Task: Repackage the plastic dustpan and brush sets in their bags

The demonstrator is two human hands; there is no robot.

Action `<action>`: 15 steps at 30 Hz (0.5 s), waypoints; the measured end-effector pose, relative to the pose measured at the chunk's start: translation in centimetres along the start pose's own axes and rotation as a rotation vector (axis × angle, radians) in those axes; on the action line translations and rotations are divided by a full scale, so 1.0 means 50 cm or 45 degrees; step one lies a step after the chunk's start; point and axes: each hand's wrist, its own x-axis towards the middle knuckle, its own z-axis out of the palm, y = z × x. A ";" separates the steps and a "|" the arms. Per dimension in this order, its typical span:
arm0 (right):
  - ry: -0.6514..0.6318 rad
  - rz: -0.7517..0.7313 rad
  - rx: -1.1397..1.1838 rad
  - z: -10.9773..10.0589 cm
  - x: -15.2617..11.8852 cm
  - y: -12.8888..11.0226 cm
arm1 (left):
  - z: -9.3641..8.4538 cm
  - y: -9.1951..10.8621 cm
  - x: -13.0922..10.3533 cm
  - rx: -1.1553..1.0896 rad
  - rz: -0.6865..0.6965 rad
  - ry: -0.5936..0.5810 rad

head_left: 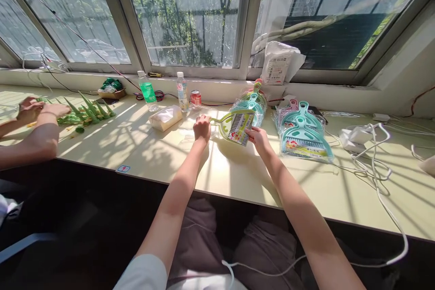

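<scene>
Above the table, between both hands, a lime-green dustpan (pixel 225 128) with a brush and a printed card label is held tilted, its handle to the left. My left hand (pixel 202 128) is closed at the handle end, where some clear plastic seems to hang; the fingers partly hide what they grip. My right hand (pixel 258 139) pinches the dustpan's wide edge by the label, thumb on top. Just behind it lies a pile of wrapped dustpan sets with a teal one (pixel 253 105) in front. Farther right is another stack with a teal dustpan set (pixel 304 140) on top.
A tissue pack (pixel 166 118), a green-labelled bottle (pixel 148 93), another bottle (pixel 182 93) and a red can (pixel 195 98) stand behind. White cables (pixel 374 158) tangle at right. At left, another person's hands (pixel 44 111) work by green spiky pieces (pixel 90 111).
</scene>
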 end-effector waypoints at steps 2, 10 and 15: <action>-0.066 0.003 0.021 0.008 -0.004 0.005 | -0.001 0.001 -0.001 -0.027 -0.007 -0.002; -0.140 0.040 0.088 0.052 -0.050 0.029 | 0.003 0.003 -0.003 -0.126 0.067 0.036; -0.060 0.022 0.211 0.052 -0.061 0.028 | 0.011 -0.010 0.009 -0.320 0.134 0.185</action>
